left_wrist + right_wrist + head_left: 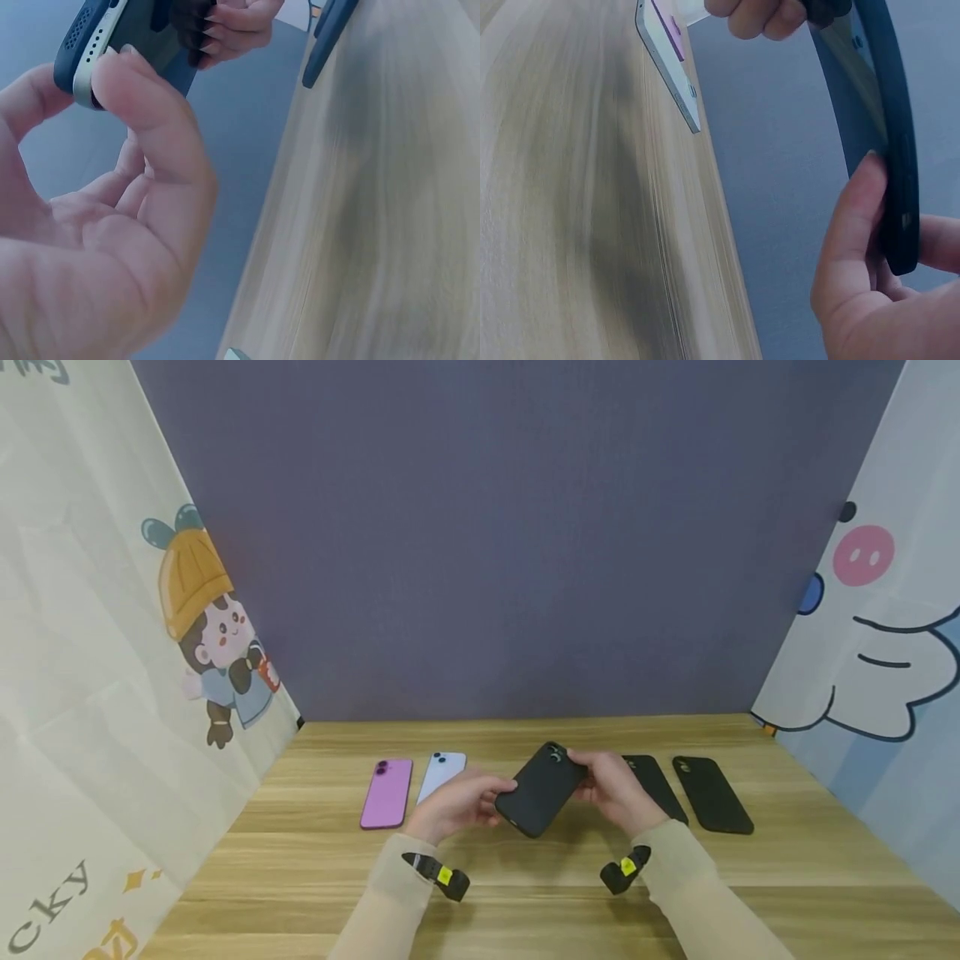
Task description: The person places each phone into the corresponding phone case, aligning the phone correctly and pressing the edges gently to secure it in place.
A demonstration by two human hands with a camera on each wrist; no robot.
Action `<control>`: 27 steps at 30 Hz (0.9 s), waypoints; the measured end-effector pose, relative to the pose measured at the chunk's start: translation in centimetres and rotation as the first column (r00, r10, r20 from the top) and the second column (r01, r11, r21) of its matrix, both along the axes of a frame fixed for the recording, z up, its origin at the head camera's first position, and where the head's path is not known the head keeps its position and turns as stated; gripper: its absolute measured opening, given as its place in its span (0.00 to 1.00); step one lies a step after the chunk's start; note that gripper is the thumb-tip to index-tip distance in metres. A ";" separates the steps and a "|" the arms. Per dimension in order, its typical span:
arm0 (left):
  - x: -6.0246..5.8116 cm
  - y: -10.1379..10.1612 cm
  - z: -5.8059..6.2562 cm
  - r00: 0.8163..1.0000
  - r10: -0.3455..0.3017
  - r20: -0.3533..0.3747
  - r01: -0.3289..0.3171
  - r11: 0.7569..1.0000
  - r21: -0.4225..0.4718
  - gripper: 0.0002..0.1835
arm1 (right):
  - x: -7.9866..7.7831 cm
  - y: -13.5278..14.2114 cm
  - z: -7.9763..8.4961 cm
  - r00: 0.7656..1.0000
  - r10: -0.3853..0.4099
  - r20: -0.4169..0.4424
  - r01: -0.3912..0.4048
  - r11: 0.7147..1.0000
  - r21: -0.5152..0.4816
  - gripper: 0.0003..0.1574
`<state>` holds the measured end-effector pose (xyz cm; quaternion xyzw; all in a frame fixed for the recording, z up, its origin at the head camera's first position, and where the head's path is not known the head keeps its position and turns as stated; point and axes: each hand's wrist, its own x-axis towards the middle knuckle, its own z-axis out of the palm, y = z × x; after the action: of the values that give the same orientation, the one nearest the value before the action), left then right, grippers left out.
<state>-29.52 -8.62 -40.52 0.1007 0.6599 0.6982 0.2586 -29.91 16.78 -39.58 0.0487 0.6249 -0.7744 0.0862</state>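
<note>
Both hands hold a phone in a black case [538,792] tilted above the table, its camera side facing the head view. My left hand [456,802] pinches its lower left corner between thumb and fingers. There, the left wrist view shows the phone's pale edge [91,52] beside the case's perforated rim [73,46], sticking out from it. My right hand [617,787] grips the upper right side; in the right wrist view its thumb and fingers lie on opposite faces of the case [904,172]. The screen side is hidden from the head view.
On the wooden table [525,918], a pink phone [387,793] and a pale blue phone [442,770], partly behind my left hand, lie at left. At right lie two more black cases [656,785], [712,795], one partly behind my right hand. A dark panel [525,543] stands behind.
</note>
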 end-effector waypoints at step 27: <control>-0.5 -0.8 0.2 0.959 0.267 -0.098 -0.261 0.962 0.076 0.14 | 0.4 0.4 -0.5 1.000 0.029 0.008 -0.027 0.990 -0.141 0.17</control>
<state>-30.07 -9.44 -40.36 0.0572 0.6584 0.7402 0.1240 -29.53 17.17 -40.03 0.0377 0.5690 -0.8149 0.1035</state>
